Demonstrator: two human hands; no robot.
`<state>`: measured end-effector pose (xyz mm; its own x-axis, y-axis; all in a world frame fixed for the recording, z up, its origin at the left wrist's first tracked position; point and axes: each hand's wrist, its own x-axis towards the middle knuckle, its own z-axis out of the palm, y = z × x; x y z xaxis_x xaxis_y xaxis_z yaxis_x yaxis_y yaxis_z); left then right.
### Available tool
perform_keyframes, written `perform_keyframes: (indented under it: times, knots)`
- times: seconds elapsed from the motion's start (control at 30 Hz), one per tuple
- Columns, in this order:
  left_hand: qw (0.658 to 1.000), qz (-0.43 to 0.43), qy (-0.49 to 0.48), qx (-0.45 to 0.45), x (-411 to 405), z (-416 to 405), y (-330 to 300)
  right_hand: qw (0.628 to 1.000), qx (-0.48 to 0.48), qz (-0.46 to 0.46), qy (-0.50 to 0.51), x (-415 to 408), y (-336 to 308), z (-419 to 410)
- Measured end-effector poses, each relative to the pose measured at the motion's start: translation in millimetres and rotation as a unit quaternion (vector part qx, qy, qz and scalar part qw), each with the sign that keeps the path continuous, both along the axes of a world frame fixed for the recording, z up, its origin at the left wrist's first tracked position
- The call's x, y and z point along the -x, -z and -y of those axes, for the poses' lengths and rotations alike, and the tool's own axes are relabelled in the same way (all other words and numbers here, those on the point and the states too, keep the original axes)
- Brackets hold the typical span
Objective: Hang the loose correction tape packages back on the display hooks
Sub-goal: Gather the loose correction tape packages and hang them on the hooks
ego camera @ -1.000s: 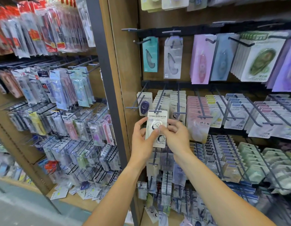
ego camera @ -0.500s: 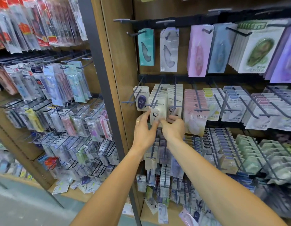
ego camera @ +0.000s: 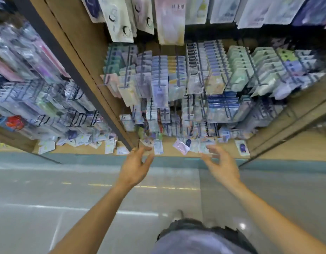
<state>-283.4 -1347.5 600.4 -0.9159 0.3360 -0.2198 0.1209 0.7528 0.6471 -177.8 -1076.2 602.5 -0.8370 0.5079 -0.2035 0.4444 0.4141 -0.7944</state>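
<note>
Scene: a person leans toward the bottom shelf [ego camera: 169,153] of a stationery display, both bare arms stretched out over a grey tiled floor [ego camera: 85,198].
Left hand [ego camera: 134,165]: fingers loose and spread, holding nothing, its tips just short of the shelf edge beside a small white package [ego camera: 158,148].
Right hand [ego camera: 222,165]: fingers relaxed and apart, holding nothing, its tips near the shelf edge and a pale package [ego camera: 206,146] lying there (whether they touch it is too blurred to tell).
Loose correction tape packages: several lie flat along the shelf, among them a pink one [ego camera: 182,146] between the two hands and a purple-printed one [ego camera: 242,147] at the shelf's right end.
Display hooks [ego camera: 200,70]: above the shelf, rows of dark hooks carry packed ranks of carded packages.
Left bay: more loose packages [ego camera: 109,146] lie on the shelf's left stretch.
</note>
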Motion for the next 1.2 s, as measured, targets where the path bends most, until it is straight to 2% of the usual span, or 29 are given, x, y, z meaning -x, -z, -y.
perform_keyframes:
  times: [0.13,0.33,0.53,0.67,0.8,1.07,1.2]
  knots:
    - [0.992,0.084,0.019,0.097,-45.2,5.3,56.8,0.995,0.029,0.073,0.066,-69.8,48.7,-31.5]
    - [0.975,0.147,0.055,0.159,-73.9,-10.5,84.3,0.984,0.049,0.125,0.119,-114.7,75.9,-61.8]
    - [0.976,0.147,0.026,0.159,-57.7,-47.9,91.3,0.983,0.056,0.147,0.093,-95.8,98.7,-81.2]
    - [0.98,0.123,-0.009,0.153,-31.5,-73.8,126.7,0.992,0.043,0.108,0.058,-54.7,134.6,-85.1]
    - [0.983,0.077,-0.024,0.162,7.8,-97.2,203.4,0.998,0.012,0.068,-0.013,2.3,205.1,-88.7]
    - [0.985,0.039,-0.06,0.156,92.2,-119.6,419.1,0.992,-0.071,0.041,-0.098,106.5,410.5,-107.1]
    - [0.985,-0.006,-0.072,0.157,129.9,-127.7,511.9,0.983,-0.125,0.033,-0.127,148.5,500.2,-115.5]
